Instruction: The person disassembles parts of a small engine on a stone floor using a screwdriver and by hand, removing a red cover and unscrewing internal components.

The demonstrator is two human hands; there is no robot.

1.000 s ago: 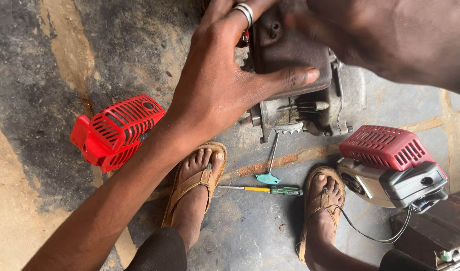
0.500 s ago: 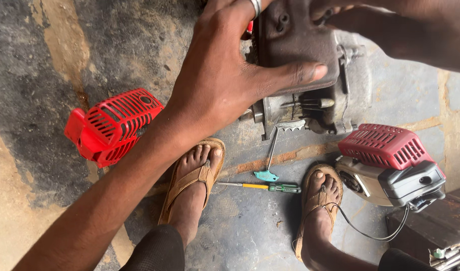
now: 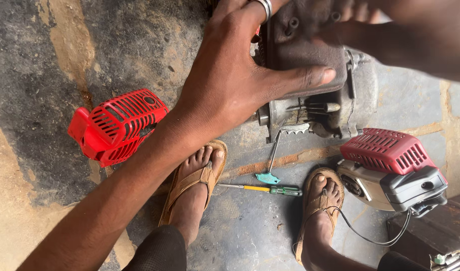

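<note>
Grey cast-metal engine block [image 3: 315,108] sits straight ahead of both hands, long axis roughly upright. Left hand [image 3: 235,75] is clamped around its dark, matt cover [image 3: 303,45], thumb across the face. Right hand [image 3: 370,22] presses the upper edge; its grip appears closed, though cropped. Red slotted plastic shroud [image 3: 117,125] lies well apart on rough concrete floor [image 3: 49,60].

right hand [image 3: 416,30]: cut off, blurred | engine [image 3: 310,100] top: hidden, perhaps gripped
</note>
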